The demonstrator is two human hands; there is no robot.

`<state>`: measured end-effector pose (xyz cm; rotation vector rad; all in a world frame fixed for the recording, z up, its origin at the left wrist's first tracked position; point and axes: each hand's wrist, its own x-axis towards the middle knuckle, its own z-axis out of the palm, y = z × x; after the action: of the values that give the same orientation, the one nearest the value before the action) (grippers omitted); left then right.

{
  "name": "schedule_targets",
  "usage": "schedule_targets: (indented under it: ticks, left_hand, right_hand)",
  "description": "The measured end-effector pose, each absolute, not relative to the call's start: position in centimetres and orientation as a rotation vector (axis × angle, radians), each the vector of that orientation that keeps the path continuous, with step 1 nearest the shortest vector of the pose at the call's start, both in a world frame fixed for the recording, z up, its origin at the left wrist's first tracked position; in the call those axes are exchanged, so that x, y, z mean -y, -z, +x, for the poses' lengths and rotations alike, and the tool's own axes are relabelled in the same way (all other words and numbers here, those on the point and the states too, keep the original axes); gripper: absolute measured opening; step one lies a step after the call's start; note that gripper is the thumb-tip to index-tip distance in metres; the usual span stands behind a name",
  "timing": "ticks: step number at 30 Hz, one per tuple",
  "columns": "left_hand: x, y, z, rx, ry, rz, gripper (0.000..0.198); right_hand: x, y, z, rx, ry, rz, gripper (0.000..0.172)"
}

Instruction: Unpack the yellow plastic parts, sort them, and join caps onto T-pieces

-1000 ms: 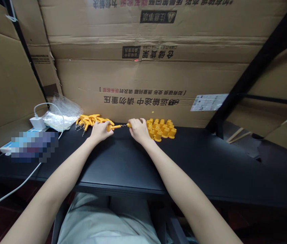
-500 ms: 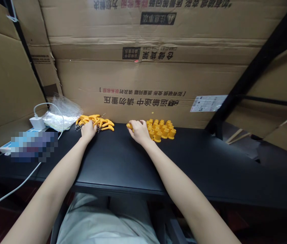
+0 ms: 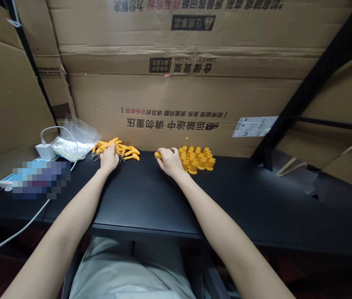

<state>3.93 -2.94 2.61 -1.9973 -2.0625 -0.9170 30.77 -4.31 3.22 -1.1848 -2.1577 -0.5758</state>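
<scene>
My left hand reaches into a pile of curved orange plastic pieces at the back of the table. Its fingers are curled among the pieces, and what they grip is hidden. Small dark metal bits, like short chains or springs, lie at the pile's front edge. Farther right, my right hand is closed around a yellow-orange plastic piece; only its end shows at the left of the fingers. Just beside that hand, several yellow stepped cylindrical caps stand upright in a close group.
A clear plastic bag lies behind the left side of the black table. Near it are a white charger, a power strip and a cable. Cardboard walls the back; a black frame post slants at right.
My left hand has shifted slightly in the orange pile, and some pieces and metal bits under it have moved. My right hand is almost still with its piece.
</scene>
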Motion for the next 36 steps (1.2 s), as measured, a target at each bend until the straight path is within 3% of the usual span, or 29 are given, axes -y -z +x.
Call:
schedule_targets:
  ticks: [15,25,29,36]
  left_hand:
    - [2.4,-1.5,4.1,2.018,0.651,-2.1,0.04]
    - [2.1,-0.5,4.6,2.073,0.55,-2.126,0.055]
    - [1.9,-0.4,4.5,2.088,0.556,-2.103,0.057]
    - [1.9,-0.4,4.5,2.092,0.547,-2.118,0.058]
  right_hand:
    - [4.5,-3.6,31.0,2.086,0.576,-1.195,0.02]
    - [3.4,-4.8,33.3,1.69,0.541,-1.37,0.035]
    - [3.8,-7.1,36.6,1.49,0.46,-1.666,0.031]
    - [4.5,-8.0,41.8,1.37,0.014,-2.432,0.026]
